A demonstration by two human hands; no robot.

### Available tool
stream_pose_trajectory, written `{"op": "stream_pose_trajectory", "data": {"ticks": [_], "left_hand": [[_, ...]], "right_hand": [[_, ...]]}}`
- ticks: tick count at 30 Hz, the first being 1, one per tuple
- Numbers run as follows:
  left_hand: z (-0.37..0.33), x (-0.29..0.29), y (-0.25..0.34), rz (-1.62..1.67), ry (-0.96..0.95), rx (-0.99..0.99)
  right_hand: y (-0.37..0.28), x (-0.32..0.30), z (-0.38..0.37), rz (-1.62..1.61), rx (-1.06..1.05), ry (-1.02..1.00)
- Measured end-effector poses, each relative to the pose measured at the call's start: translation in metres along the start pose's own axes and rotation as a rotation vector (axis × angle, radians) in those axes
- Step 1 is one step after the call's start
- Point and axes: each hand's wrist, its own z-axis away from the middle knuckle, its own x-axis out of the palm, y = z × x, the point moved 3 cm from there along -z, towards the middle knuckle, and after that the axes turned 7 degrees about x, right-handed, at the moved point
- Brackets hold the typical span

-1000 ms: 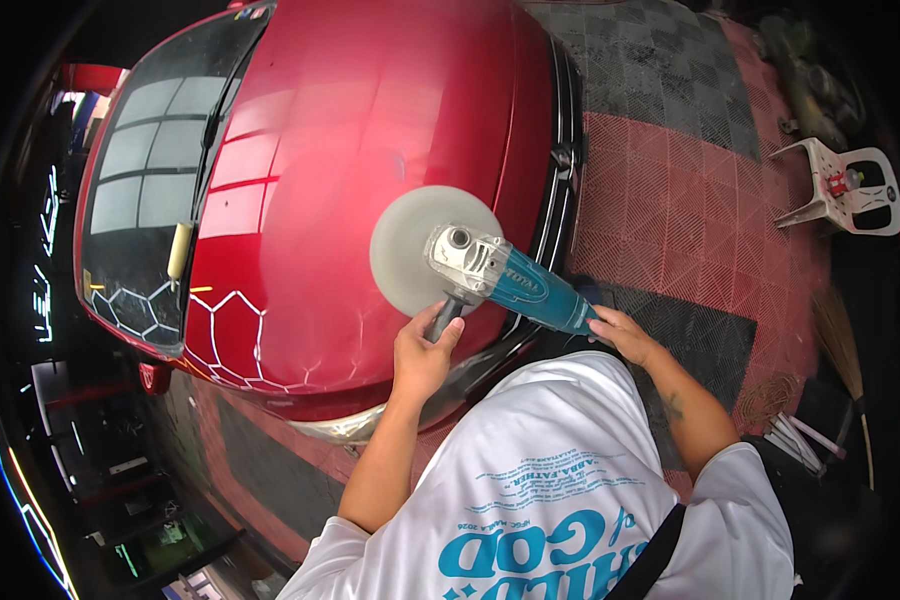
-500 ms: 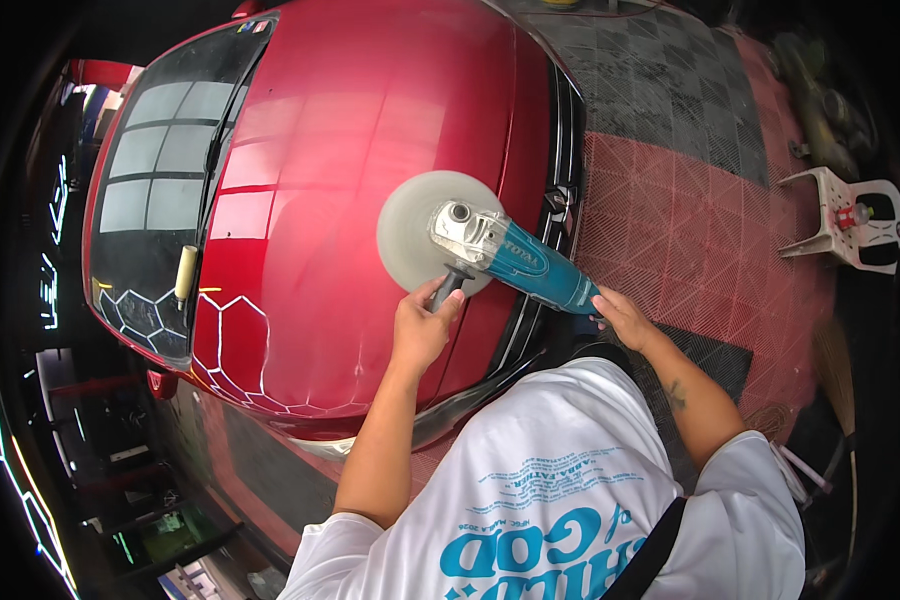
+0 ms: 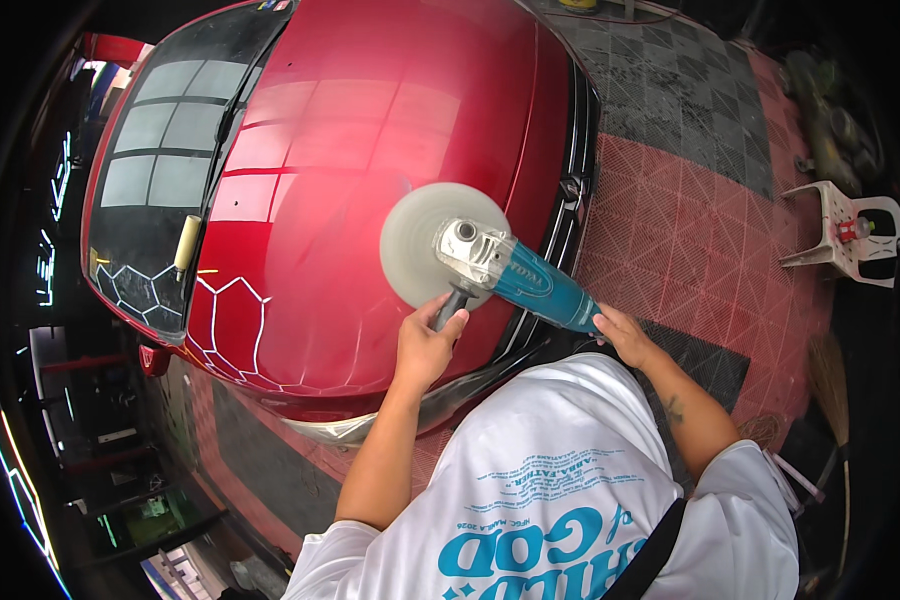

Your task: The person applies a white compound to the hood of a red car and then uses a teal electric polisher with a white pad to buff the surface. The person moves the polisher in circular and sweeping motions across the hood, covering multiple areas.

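Over the hood (image 3: 370, 130) lies the pad (image 3: 410, 240), its contact hidden, at 12 o'clock from my left hand (image 3: 428, 345), the nearer one, wrapped round the handle (image 3: 453, 307). The polisher's (image 3: 545, 285) long axis runs from 10 to 4 o'clock; at its lower end my right hand (image 3: 625, 337) is clasped on the body, with the pad towards 10.

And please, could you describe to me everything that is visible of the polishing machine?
The polishing machine has a teal body, a silver-grey metal-looking head, a dark side handle and a wide, round, pale pad, blurred as if spinning. It lies slantwise over the red hood, pad apparently flat on it. The left hand grips the side handle; the right hand holds the rear end.
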Motion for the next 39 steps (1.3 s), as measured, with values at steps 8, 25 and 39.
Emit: {"op": "stream_pose_trajectory", "data": {"ticks": [8, 25, 39], "left_hand": [[0.039, -0.033, -0.050, 0.019, -0.026, 0.030], [0.147, -0.093, -0.145, 0.139, 0.077, -0.044], [0.064, -0.149, -0.108, 0.086, 0.186, 0.069]], "right_hand": [[0.015, 0.061, 0.031, 0.010, -0.010, 0.000], [0.008, 0.150, 0.092, 0.317, 0.005, -0.037], [-0.104, 0.144, 0.051, 0.433, -0.070, 0.011]]}}
